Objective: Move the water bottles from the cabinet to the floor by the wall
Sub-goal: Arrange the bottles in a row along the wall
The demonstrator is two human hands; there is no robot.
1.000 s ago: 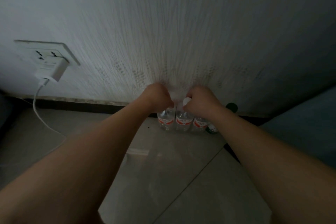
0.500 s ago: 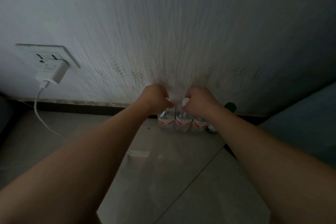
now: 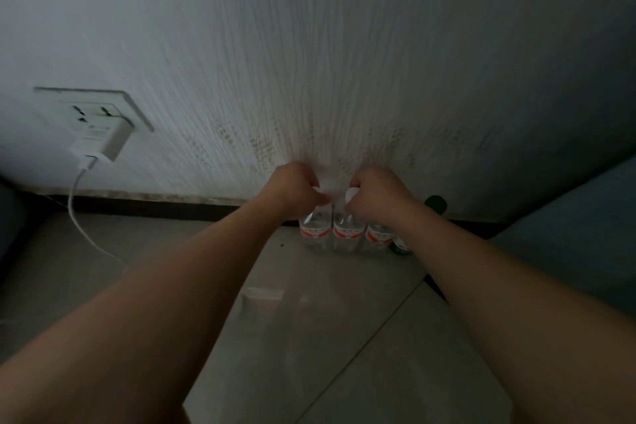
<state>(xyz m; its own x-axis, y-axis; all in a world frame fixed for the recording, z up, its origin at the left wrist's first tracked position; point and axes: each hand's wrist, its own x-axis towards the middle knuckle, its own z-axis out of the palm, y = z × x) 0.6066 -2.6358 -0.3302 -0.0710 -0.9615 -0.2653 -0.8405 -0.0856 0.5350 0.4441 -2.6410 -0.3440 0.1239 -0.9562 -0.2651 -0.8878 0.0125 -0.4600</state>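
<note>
Water bottles (image 3: 348, 233) on floor (image 3: 309, 337) against wall (image 3: 344, 62) — three upright in a row.
Left hand (image 3: 296, 189) curled round leftmost top, right hand (image 3: 375, 196) curled round another — middle or right, cannot tell. Green bottle (image 3: 435, 204) just beside row.

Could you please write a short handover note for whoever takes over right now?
Left hand: grips the top of the left bottle.
Right hand: grips the neck of the middle bottle.
Both stand upright on the floor by the wall, beside a third bottle and a green-capped bottle.
Done: three water bottles placed.
To do: let go; the cabinet is out of view, so check for more.
</note>
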